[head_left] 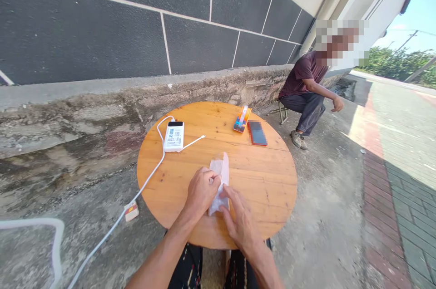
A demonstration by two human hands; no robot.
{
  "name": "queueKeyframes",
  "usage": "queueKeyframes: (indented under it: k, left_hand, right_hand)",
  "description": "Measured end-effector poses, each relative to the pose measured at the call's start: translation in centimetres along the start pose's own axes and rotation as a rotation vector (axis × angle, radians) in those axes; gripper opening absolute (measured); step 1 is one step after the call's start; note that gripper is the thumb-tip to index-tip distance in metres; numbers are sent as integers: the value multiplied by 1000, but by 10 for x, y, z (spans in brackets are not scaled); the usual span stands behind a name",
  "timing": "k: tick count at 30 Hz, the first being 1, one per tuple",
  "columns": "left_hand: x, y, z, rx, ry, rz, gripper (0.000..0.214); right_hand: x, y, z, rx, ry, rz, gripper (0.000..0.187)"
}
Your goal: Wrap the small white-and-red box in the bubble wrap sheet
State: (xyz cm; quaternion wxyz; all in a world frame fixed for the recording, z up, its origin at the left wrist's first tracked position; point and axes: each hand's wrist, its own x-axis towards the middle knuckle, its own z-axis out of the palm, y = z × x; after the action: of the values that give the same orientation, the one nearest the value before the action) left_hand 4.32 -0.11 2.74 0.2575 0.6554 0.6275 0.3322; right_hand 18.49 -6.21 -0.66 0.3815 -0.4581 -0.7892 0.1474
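Observation:
A thin, whitish, partly see-through wrapper [223, 170] lies lengthwise on the round wooden table [177, 180], its far end standing up a little. My left hand [203, 188] is over its left side, thumb and forefinger pinched together on it. From the right, my right hand [242, 216] reaches in with its fingers apart, the tips resting at the wrapper's right edge. Both hands cover parts of the wrapper, and I cannot make out whether anything is inside it.
On the table are a white power bank [174, 137] with a white cable, an orange-and-blue packet [241, 119] and a dark, red-edged phone [259, 134]. A small box [131, 211] lies on the ground at left. A person [306, 80] sits on a stool beside the wall.

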Motion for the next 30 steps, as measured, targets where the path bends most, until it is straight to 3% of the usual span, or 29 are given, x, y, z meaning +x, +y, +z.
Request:
queueKeyframes:
  k: [9,17,24,30]
  left_hand:
    - [-8,-8,-9,-202,38,42,19]
    - [-53,-16,-8,-138,51,341,15]
    - [-53,-11,-1,-92,-1,238,9]
    - [-50,-8,-4,-80,-66,170,9]
  right_hand:
    - [0,1,-1,-3,5,12,56]
    - [-4,6,3,-41,39,20,58]
    - [-3,5,4,-18,56,44,61]
    - [-4,8,0,9,-5,53,64]
